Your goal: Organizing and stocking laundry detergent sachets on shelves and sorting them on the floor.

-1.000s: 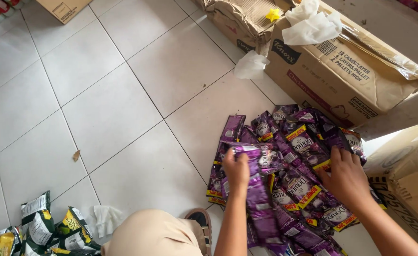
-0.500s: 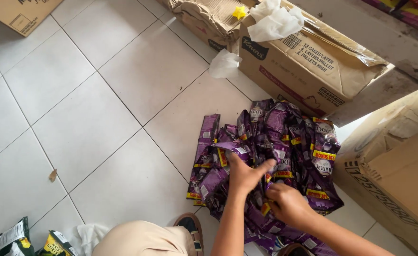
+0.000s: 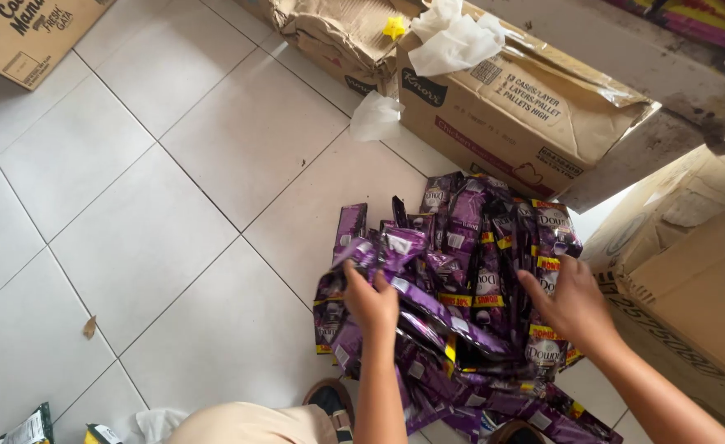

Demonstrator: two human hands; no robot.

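A heap of purple sachet strips (image 3: 469, 271) with yellow labels lies on the white tiled floor. My left hand (image 3: 372, 301) is closed around the end of one purple strip (image 3: 395, 247) at the heap's left side, lifting it a little. My right hand (image 3: 572, 302) rests with spread fingers on the sachets at the heap's right side, near a cardboard box.
A worn brown cardboard box (image 3: 527, 115) with crumpled white paper (image 3: 453, 37) on top stands behind the heap. More boxes (image 3: 691, 271) stand at the right and another box (image 3: 25, 33) at top left. Green sachets (image 3: 30, 427) lie at bottom left. My knee (image 3: 247, 423) is at the bottom.
The view shifted. My right hand has moved from the middle of the heap out to its right side. My left hand now grips and lifts a strip at the left.
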